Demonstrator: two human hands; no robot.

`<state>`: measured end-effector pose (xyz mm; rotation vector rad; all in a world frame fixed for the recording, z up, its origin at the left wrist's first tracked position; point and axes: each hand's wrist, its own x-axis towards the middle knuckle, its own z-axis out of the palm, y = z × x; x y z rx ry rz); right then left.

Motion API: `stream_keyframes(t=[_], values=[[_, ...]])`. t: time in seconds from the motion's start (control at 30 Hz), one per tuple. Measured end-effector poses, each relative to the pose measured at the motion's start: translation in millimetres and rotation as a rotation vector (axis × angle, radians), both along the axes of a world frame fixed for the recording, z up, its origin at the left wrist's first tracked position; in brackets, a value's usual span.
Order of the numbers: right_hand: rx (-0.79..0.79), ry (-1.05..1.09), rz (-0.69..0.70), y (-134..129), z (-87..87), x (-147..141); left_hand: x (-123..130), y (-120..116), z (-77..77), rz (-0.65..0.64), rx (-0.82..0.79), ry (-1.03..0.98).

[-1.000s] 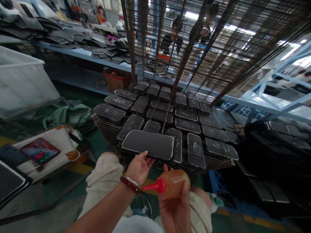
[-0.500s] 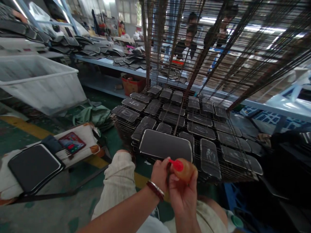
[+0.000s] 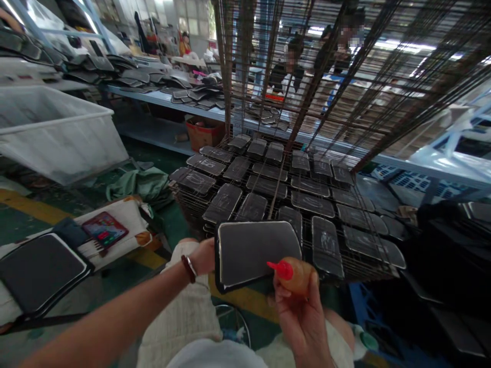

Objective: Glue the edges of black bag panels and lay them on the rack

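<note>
In front of me is a dark rectangular panel [image 3: 255, 250] with rounded corners and a pale line of glue along its edge, tilted up above the rack. My left hand [image 3: 204, 255] grips its left end, the fingers hidden behind it. My right hand [image 3: 301, 309] is wrapped around an amber squeeze bottle [image 3: 301, 277] with a red nozzle. The nozzle points left, over the panel's lower right part; I cannot tell whether it touches. Many similar dark panels [image 3: 312, 203] lie in rows on the wire rack [image 3: 184, 202] just beyond.
To the left, a padded bench [image 3: 134, 220] carries a phone [image 3: 105, 229] and another dark panel [image 3: 42, 273]. Behind it stand a white plastic tub [image 3: 61, 148] and green cloth [image 3: 134, 186]. Raised wire grids [image 3: 261, 61] lean over the rack. People work at the back.
My left hand has moved left, away from the bottle, and now grips the panel's left end. The panel has come lower and nearer. My right hand keeps the bottle, slightly lower.
</note>
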<state>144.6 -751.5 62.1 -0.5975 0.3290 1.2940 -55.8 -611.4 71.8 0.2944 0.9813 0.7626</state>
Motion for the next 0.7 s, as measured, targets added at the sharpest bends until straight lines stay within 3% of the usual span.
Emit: stream_keyframes(t=[0.07,0.13,0.23,0.3,0.43,0.57,0.7], values=[[-0.045,-0.040,0.027,-9.9,0.5,5.3,-13.4,35.3,13.1,-0.159,-0.080,-0.028],[-0.112,-0.056,0.053,-17.2,4.7,8.8,-15.2,62.6,27.7,-0.439,-0.176,-0.095],[-0.179,-0.057,0.094,-22.2,13.9,10.2,1.5,77.9,47.5,-0.696,-0.305,-0.028],[-0.179,-0.066,0.128,-23.4,17.8,9.0,19.9,72.7,55.8,-0.731,-0.359,0.080],[-0.130,-0.152,0.147,-27.8,17.5,8.5,45.7,52.9,57.3,-0.625,-0.404,0.098],[-0.064,-0.278,0.050,-34.8,20.9,26.9,35.9,50.6,53.2,-0.718,-0.240,0.038],[-0.049,-0.484,-0.036,-32.9,39.8,63.6,12.8,57.7,58.7,-0.747,-0.140,0.049]])
